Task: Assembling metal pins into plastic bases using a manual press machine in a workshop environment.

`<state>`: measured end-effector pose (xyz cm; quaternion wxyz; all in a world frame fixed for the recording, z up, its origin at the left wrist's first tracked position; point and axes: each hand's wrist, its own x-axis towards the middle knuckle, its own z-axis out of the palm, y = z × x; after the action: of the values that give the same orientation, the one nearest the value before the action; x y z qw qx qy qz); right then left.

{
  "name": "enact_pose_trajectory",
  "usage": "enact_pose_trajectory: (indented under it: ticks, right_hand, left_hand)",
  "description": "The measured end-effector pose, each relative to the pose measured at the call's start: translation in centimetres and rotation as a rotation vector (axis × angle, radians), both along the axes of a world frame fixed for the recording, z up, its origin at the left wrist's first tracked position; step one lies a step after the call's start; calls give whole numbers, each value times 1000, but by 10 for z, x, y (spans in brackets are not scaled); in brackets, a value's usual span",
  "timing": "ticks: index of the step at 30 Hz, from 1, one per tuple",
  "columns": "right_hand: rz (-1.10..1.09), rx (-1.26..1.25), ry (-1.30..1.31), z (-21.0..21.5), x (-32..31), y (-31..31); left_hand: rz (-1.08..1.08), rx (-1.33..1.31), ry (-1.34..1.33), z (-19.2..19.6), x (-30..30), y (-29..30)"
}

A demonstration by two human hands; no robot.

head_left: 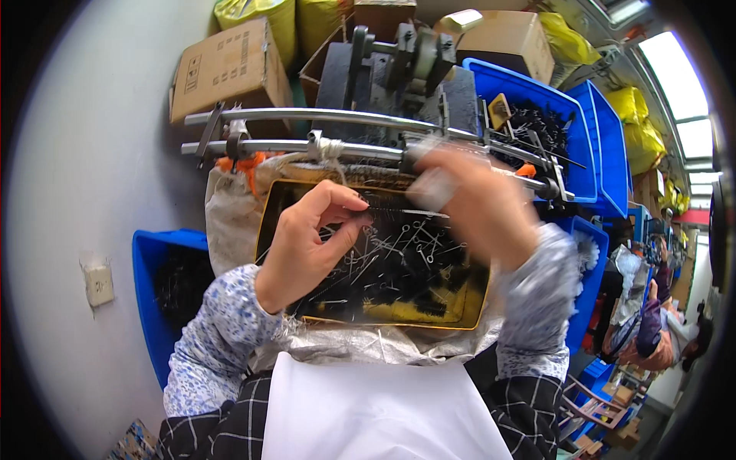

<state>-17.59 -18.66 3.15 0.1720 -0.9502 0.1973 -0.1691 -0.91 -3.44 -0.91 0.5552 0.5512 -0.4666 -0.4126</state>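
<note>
A shallow yellow metal tray [475,303] sits in front of the person on a pale woven sack [230,222], whose frayed edge spreads out below the tray's near rim. The tray floor is dark and strewn with thin metal pins [414,245] with small looped ends, lying crisscross in a loose heap, and a clump of black pieces [429,305] gathers toward its near right corner. What bears the sack from underneath is hidden.
</note>
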Motion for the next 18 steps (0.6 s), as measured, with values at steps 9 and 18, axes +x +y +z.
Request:
enact_pose_trajectory:
  ticks: [9, 18]
  right_hand:
    - [-530, -270, 50, -61, 8, -71]
    - [-633, -274, 265, -73, 24, -112]
  left_hand:
    - [-192, 167, -786, 16, 28, 39]
    - [-220, 192, -778, 5, 34, 56]
